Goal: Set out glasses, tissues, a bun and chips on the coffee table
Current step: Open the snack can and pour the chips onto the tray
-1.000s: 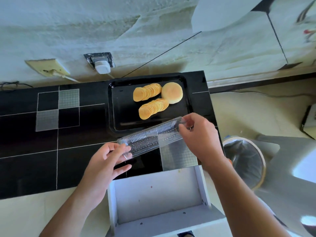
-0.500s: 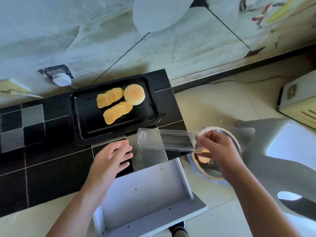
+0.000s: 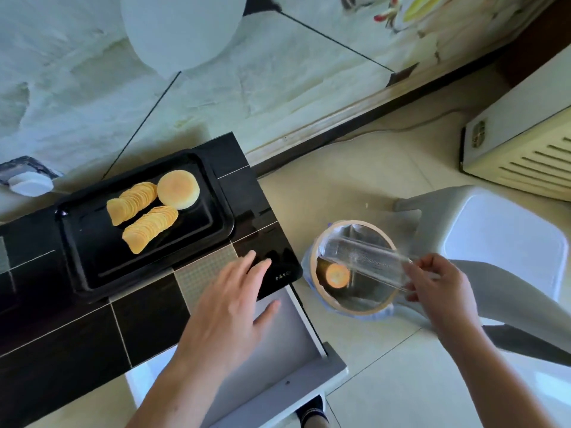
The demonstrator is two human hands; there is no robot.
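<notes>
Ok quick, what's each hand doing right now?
Left hand: open, fingers spread, holding nothing.
Right hand: holding the clear plastic sleeve over the bin.

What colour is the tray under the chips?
Glossy black tray, in the head view.

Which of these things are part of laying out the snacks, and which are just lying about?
Part of the job:
chips and bun on the black tray
coffee table
clear chip sleeve, held by the right hand over the bin
left hand

Just lying about:
open drawer
grey stool
wall plug
</notes>
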